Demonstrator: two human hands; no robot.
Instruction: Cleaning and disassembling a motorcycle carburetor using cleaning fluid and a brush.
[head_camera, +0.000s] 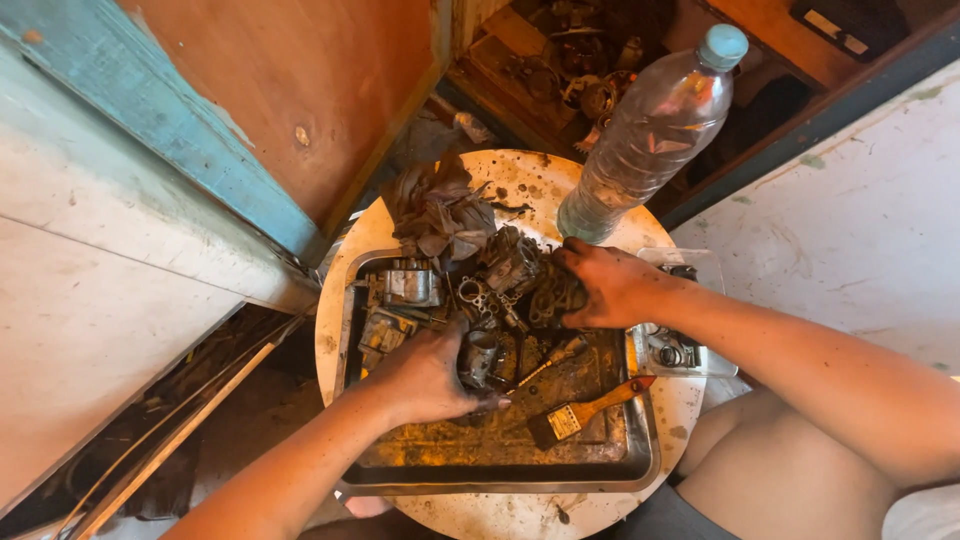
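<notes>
A shallow metal tray (640, 450) with oily yellow-brown residue sits on a round white stool top (520, 175). Several greasy metal engine parts lie in its far half. My left hand (425, 375) grips a small cylindrical metal part (480, 358) near the tray's middle. My right hand (610, 287) rests fingers-down on a cluster of dark metal parts (553, 297) at the tray's far right. A carburettor-like body (412, 286) lies at the far left of the tray. A paintbrush (585, 410) with a wooden handle lies in the tray, near my right forearm.
A clear plastic water bottle (650, 130) with a blue cap stands at the stool's far edge. A crumpled dirty rag (440, 208) lies beside it. A small clear container (672, 350) holds small parts on the right. A blue and brown wooden board (250, 110) leans at left.
</notes>
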